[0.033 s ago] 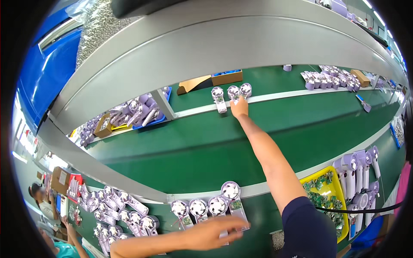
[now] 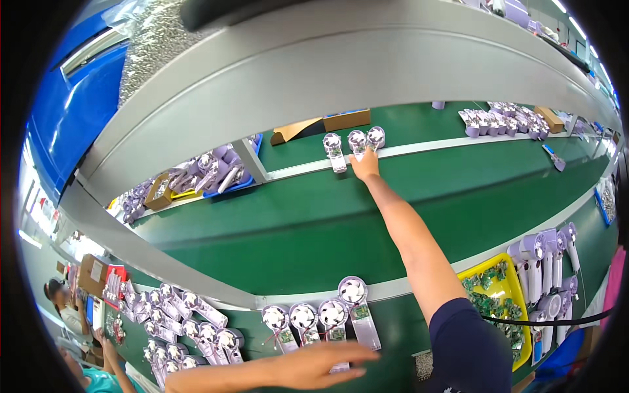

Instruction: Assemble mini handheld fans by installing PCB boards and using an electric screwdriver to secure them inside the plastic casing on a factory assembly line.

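My right hand (image 2: 365,164) stretches across to the far ledge. Its fingers are closed around the handle ends of two open-backed handheld fans, a left fan (image 2: 357,139) and a right fan (image 2: 375,136); the grip itself is partly hidden. Just left of them lies another purple and white fan (image 2: 335,152) with its circuit board bare. Close to me, my left hand (image 2: 321,365) is open, fingers stretched out and apart, above the lower ends of a row of fans. In that row are a large-headed fan (image 2: 354,293) and a neighbouring fan (image 2: 333,313).
A green conveyor belt (image 2: 295,242) runs between the two ledges. At right, a yellow tray (image 2: 522,340) holds green circuit boards beside stacked fans (image 2: 550,262). More fans (image 2: 177,321) crowd the near left. A grey metal beam (image 2: 327,65) spans overhead. Co-workers sit at far left.
My left hand has dropped slightly toward me, baring more of the fan handles in the near row. My right hand stays at the fans on the far ledge.
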